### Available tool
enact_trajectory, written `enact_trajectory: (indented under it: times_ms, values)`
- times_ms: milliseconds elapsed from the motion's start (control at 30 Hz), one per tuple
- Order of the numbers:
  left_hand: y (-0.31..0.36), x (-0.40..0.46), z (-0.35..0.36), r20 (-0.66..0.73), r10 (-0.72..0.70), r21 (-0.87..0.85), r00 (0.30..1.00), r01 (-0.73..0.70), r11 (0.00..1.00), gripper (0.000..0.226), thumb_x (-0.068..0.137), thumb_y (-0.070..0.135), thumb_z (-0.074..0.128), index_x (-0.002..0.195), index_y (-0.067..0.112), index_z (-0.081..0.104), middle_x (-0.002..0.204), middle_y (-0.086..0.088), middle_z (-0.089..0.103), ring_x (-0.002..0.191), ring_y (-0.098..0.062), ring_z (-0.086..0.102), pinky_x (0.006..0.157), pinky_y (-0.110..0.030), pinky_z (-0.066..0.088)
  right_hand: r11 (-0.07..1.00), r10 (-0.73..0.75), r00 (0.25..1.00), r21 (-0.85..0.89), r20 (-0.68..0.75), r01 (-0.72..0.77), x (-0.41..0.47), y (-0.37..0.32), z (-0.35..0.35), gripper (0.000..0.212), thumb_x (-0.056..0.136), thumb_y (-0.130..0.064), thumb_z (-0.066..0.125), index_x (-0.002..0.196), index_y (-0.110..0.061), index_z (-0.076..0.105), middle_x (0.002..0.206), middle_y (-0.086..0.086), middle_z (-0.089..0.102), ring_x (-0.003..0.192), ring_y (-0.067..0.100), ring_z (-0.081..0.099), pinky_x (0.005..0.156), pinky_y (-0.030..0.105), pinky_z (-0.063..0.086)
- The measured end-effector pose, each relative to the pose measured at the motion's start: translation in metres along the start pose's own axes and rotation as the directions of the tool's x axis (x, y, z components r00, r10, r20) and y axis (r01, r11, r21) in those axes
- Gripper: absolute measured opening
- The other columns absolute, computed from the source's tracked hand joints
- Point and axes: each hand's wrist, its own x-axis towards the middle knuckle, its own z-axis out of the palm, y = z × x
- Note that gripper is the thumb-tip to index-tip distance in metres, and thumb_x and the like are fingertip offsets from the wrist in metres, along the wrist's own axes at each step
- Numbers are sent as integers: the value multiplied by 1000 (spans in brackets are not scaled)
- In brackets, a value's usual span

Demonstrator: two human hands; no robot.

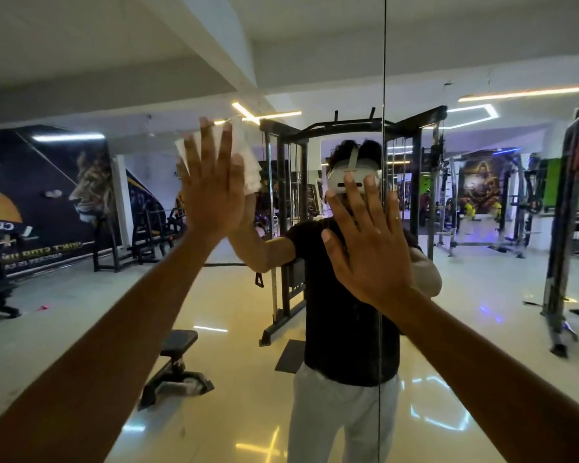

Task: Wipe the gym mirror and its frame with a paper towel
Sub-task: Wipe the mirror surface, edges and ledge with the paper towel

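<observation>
Gym hall with pale glossy floor (pixel 234 389) and white ceiling, seen reflected in a large wall mirror (pixel 81 61) filling the whole view. Thin dark vertical seam (pixel 384 78) between two mirror panels, running top to bottom right of centre; outer frame out of view. Wide bare glass to the left, above and below both arms.

Left hand (pixel 211 192) flat on the left panel, fingers straight and spread, pressing a white paper towel (pixel 248 162) against the glass; towel edges showing past the fingertips and to the right of the hand. Right hand (pixel 368 248) also flat and spread, holding nothing, palm on the glass just left of the seam, outer fingers reaching it. Hands well apart.

Reflected behind: black cable machine (pixel 348 128), weight bench (pixel 178 355) low left, lion mural (pixel 91 185) far left, racks at right.
</observation>
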Motion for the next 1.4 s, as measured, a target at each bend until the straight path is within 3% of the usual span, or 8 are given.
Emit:
enact_trajectory:
  times_ms: [67, 233, 467, 667, 867, 1033, 1233, 1400]
  values:
    - [35, -26, 11, 22, 15, 47, 1000, -16, 999, 70, 116, 58, 10, 176, 24, 8, 183, -14, -2, 168, -44, -5, 132, -70, 7, 1000, 14, 1000, 25, -4, -14, 2, -2, 1, 71, 116, -52, 37, 177, -21, 18, 186, 7, -1, 171, 31, -9, 137, 63, 2]
    - [39, -80, 26, 241, 508, -33, 827, -517, 856, 61, 119, 49, 23, 175, 33, 9, 184, -5, -5, 169, -35, -8, 134, -66, 8, 997, 50, 998, 51, -28, -49, -1, 5, -2, 78, 115, -54, 38, 177, -14, 13, 186, 8, -1, 171, 30, -8, 137, 60, -1]
    - [56, -42, 30, -37, -32, -96, 999, 28, 995, 61, 119, 42, 30, 176, 27, 15, 184, -10, 5, 169, -39, 0, 135, -64, 4, 987, 156, 984, -18, -83, -158, -10, 43, -15, 79, 114, -51, 44, 177, -13, 13, 185, 14, 0, 171, 39, -3, 135, 67, 4]
    - [96, -92, 40, 213, 510, -93, 834, -502, 860, 63, 118, 53, 28, 176, 34, 10, 184, -4, -4, 169, -34, -11, 134, -64, 4, 986, 157, 987, -53, -40, -159, -31, 62, -27, 74, 116, -54, 33, 177, -18, 13, 185, 14, -2, 171, 37, -6, 133, 69, 9]
    - [98, -66, 34, 65, 67, -92, 996, -61, 994, 66, 117, 52, 34, 176, 31, 10, 184, -8, -2, 169, -38, -4, 133, -68, 7, 981, 184, 982, -50, -48, -186, -56, 88, -46, 75, 115, -51, 39, 177, -18, 14, 185, 11, -2, 171, 35, -7, 135, 66, 3]
    - [172, -120, 54, 182, 470, -104, 864, -458, 883, 67, 117, 51, 36, 176, 28, 12, 184, -7, -3, 169, -34, -7, 133, -68, 6, 986, 168, 986, -7, 2, -168, -67, 125, -62, 76, 116, -50, 40, 177, -20, 8, 185, 9, -8, 171, 34, -10, 135, 67, 4]
    - [201, -77, 55, 86, 110, -38, 990, -107, 994, 68, 117, 53, 28, 176, 28, 5, 184, -8, -5, 169, -36, -6, 135, -63, 0, 989, 145, 989, -23, -8, -145, -70, 200, -95, 77, 115, -52, 37, 178, -20, 7, 185, 9, -7, 171, 33, -10, 136, 62, -1]
    - [293, -140, 70, 271, 466, -36, 842, -475, 879, 65, 117, 56, 27, 176, 35, 7, 184, -2, -9, 169, -32, -10, 134, -66, 2, 988, 147, 989, -47, 31, -145, -80, 244, -97, 74, 116, -55, 29, 178, -24, 4, 185, 10, -12, 170, 36, -12, 135, 65, -2]
